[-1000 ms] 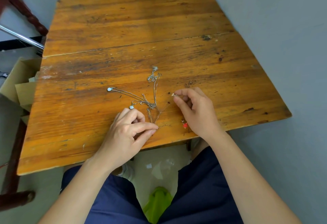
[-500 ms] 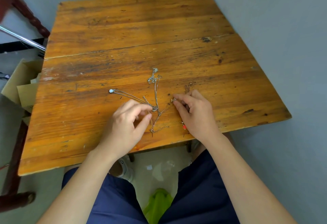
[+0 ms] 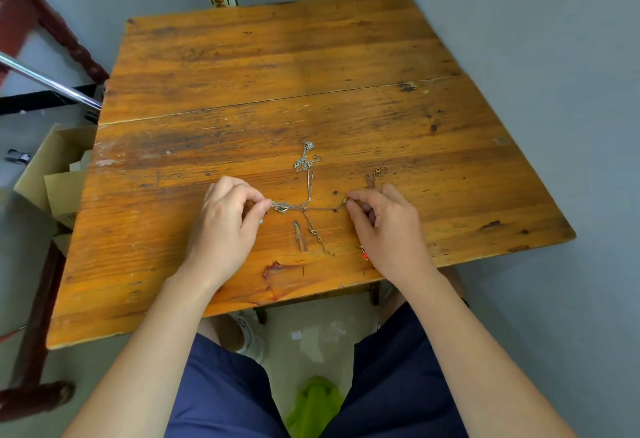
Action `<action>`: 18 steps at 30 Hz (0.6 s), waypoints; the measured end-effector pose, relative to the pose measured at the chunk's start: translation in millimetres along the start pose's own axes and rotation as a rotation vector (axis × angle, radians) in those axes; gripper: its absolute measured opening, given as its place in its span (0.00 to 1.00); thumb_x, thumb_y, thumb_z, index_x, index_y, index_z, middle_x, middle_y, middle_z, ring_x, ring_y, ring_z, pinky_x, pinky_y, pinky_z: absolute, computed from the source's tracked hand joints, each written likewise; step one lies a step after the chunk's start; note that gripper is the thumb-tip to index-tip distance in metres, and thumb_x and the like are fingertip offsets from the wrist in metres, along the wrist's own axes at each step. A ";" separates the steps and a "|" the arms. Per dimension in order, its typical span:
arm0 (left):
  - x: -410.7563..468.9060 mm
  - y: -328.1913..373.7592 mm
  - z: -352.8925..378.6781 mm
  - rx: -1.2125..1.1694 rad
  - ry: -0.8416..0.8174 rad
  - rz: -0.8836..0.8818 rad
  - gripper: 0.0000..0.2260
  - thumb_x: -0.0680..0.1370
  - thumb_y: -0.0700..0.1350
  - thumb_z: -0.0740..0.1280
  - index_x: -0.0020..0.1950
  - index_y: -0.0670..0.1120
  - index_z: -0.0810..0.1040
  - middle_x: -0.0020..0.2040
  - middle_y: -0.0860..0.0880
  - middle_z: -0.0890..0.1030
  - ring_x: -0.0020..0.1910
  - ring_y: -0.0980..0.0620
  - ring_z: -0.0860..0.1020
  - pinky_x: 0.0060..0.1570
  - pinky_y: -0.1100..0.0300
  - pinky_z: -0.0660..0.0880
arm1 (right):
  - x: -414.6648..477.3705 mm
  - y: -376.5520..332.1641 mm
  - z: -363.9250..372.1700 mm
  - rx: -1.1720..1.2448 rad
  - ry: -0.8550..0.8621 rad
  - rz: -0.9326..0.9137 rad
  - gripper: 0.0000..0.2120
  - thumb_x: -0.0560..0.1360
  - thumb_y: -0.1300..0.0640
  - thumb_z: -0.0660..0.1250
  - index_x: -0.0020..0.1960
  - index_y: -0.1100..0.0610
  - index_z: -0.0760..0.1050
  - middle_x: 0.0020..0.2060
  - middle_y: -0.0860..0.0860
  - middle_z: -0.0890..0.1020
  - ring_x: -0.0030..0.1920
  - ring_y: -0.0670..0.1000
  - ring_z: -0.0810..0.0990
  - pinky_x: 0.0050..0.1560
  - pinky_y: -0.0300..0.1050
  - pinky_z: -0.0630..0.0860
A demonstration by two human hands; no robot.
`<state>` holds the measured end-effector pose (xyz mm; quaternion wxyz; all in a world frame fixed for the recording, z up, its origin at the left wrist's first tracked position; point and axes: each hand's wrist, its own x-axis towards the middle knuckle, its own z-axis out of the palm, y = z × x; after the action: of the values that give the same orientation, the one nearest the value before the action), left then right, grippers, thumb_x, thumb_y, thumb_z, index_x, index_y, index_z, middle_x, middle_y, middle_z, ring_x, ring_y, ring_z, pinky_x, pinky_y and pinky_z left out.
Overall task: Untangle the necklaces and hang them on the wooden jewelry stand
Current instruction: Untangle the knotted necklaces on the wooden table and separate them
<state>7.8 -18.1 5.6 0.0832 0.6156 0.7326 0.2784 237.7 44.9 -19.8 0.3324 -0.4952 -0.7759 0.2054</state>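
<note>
Head view: tangled necklaces (image 3: 282, 208) held taut low on the wooden counter (image 3: 277, 74).
At far left we see a cardboard box (image 3: 52, 167) beside the counter. Our left grip (image 3: 225, 226) pinches the knot of the necklaces between thumb and forefinger, the other fingers curled. From that knot a thin chain (image 3: 322, 209) runs level to our right grip (image 3: 384, 229), which pinches its far end the same way. Another strand rises from this line to a silver cluster (image 3: 304, 162) lying farther up the counter, and loose ends trail toward us. By the right palm we see a red bead (image 3: 364, 255), perhaps a pendant, partly hidden.
</note>
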 end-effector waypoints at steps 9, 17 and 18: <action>-13.0 2.4 -8.5 -0.215 0.066 -0.164 0.03 0.80 0.45 0.67 0.46 0.48 0.77 0.36 0.58 0.75 0.36 0.63 0.74 0.32 0.71 0.67 | -0.1 -1.4 4.2 -0.009 0.028 0.051 0.10 0.79 0.55 0.68 0.58 0.57 0.82 0.44 0.47 0.76 0.39 0.40 0.73 0.42 0.24 0.68; -15.7 0.5 -4.9 -0.240 0.178 -0.199 0.03 0.79 0.42 0.68 0.50 0.47 0.74 0.40 0.58 0.76 0.40 0.58 0.76 0.35 0.68 0.70 | 0.2 -1.6 4.8 -0.031 0.063 0.085 0.10 0.80 0.55 0.67 0.59 0.57 0.79 0.47 0.49 0.77 0.41 0.40 0.72 0.44 0.32 0.71; -15.0 -1.6 -5.6 -0.298 0.191 -0.233 0.03 0.79 0.42 0.68 0.50 0.47 0.74 0.41 0.56 0.77 0.40 0.58 0.77 0.37 0.66 0.72 | 0.3 -1.5 5.1 -0.035 0.067 0.082 0.10 0.80 0.56 0.67 0.59 0.58 0.79 0.47 0.50 0.77 0.41 0.40 0.72 0.44 0.32 0.70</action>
<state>7.2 -34.1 6.1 0.1354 0.4784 0.7540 0.4293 233.1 44.6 -22.3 0.3407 -0.5388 -0.7471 0.1885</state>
